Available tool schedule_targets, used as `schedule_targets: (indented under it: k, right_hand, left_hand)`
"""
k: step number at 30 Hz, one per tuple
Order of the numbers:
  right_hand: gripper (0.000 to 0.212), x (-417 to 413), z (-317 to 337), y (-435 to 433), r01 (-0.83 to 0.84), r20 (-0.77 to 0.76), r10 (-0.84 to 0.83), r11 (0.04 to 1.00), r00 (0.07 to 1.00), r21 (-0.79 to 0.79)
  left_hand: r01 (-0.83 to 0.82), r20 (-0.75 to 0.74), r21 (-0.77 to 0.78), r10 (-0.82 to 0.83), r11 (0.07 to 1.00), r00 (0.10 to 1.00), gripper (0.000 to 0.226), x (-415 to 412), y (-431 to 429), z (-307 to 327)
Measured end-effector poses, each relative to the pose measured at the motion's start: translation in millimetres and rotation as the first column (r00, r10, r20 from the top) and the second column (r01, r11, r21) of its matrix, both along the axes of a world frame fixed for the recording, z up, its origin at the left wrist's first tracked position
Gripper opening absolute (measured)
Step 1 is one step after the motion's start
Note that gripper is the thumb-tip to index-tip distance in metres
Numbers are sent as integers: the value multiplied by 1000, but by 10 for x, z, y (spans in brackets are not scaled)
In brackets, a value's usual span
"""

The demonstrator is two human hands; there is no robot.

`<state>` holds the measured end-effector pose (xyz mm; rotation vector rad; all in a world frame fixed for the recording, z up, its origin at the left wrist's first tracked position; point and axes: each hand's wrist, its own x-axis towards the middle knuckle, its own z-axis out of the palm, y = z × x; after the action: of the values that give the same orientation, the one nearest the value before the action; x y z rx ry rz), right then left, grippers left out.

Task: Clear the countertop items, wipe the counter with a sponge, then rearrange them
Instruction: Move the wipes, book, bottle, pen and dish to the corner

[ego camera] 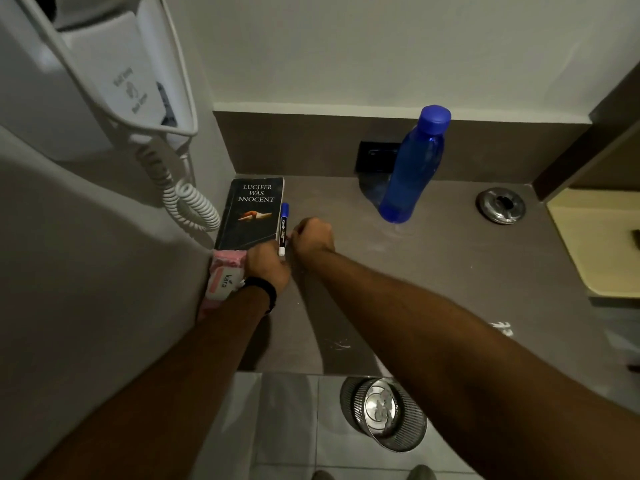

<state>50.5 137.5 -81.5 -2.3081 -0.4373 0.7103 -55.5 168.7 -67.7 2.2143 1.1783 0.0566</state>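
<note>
A dark book (251,213) lies flat in the back left corner of the brown countertop (433,271). A blue-capped white marker (283,228) lies along the book's right edge. My right hand (311,237) is closed at the marker's lower end, fingers touching it. My left hand (268,268), with a black wristband, rests on a pink wipes pack (223,278) at the book's near end. A blue water bottle (414,168) stands upright at the back middle. No sponge is in view.
A wall hairdryer with a coiled cord (187,199) hangs over the left corner. A black object (375,157) leans on the backsplash behind the bottle. A metal ashtray (501,206) sits at the back right, beside a yellow basin (602,244). A mesh bin (384,414) stands on the floor.
</note>
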Motion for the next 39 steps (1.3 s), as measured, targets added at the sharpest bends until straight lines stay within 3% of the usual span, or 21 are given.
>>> schedule_targets:
  k: [4, 7, 11, 13, 16, 19, 24, 30, 36, 39]
  right_hand:
    - [5, 221, -29, -448, 38, 53, -47, 986, 997, 160]
    - [4, 501, -63, -913, 259, 177, -303, 937, 937, 233]
    - [71, 909, -42, -1370, 502, 352, -612, 787, 708, 357]
    - [99, 1108, -34, -1468, 548, 354, -657, 753, 666, 364]
    - [109, 1302, -30, -1483, 490, 181, -573, 796, 799, 354]
    - [88, 1426, -42, -1438, 372, 108, -433, 858, 895, 353]
    - [75, 1479, 50, -1250, 387, 142, -432, 884, 891, 262]
    - [77, 1203, 335, -599, 228, 207, -351, 861, 913, 454]
    - [77, 658, 512, 391, 6, 180, -109, 868, 978, 496]
    - [70, 433, 441, 667, -104, 228, 2, 894, 974, 435]
  left_hand:
    - [-60, 6, 75, 60, 995, 998, 33, 0, 8, -47]
    - [-96, 72, 67, 91, 993, 993, 28, -20, 59, -79]
    - [-63, 135, 130, 46, 990, 990, 31, 7, 58, -55]
    - [-51, 178, 158, 22, 986, 984, 38, 84, 9, -5]
    - [-65, 215, 130, 36, 989, 976, 46, 295, -98, 102]
    - [-41, 215, 56, 28, 998, 976, 47, 471, -189, 196]
    - [-57, 207, 2, 56, 998, 977, 40, 399, -253, 175]
    - [-128, 279, 109, 93, 986, 956, 32, 131, 35, -11]
    - [-110, 399, -62, 125, 992, 908, 85, 182, 569, 52]
    - [-73, 437, -55, 89, 996, 895, 75, 305, 819, 184]
